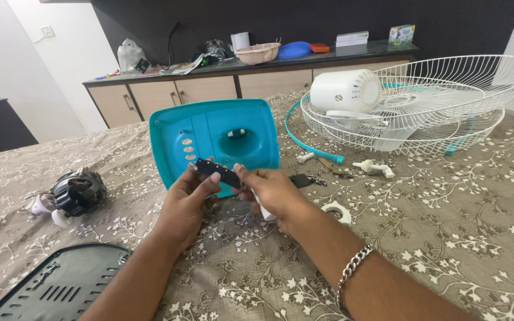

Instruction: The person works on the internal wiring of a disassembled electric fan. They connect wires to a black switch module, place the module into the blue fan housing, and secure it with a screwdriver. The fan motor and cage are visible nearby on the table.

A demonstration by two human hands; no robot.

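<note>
Left hand (188, 199): pinching the left end of a small black switch strip (217, 171), fingers closed on it.
Right hand (269, 191): gripping the strip's right end, a white tool (264, 210) tucked under the curled fingers.
Strip's place: held just in front of the teal housing (214, 139), which stands upright on the patterned cloth (447, 226).
Left side: black motor (78, 191), well apart; dark vented cover (58, 285) at the near edge.
Right side: white fan grilles (447, 101) stacked, white motor cap (345, 90) inside; white ring (337, 211) beside the right wrist.
Obstruction: teal housing blocking the cloth behind it.
</note>
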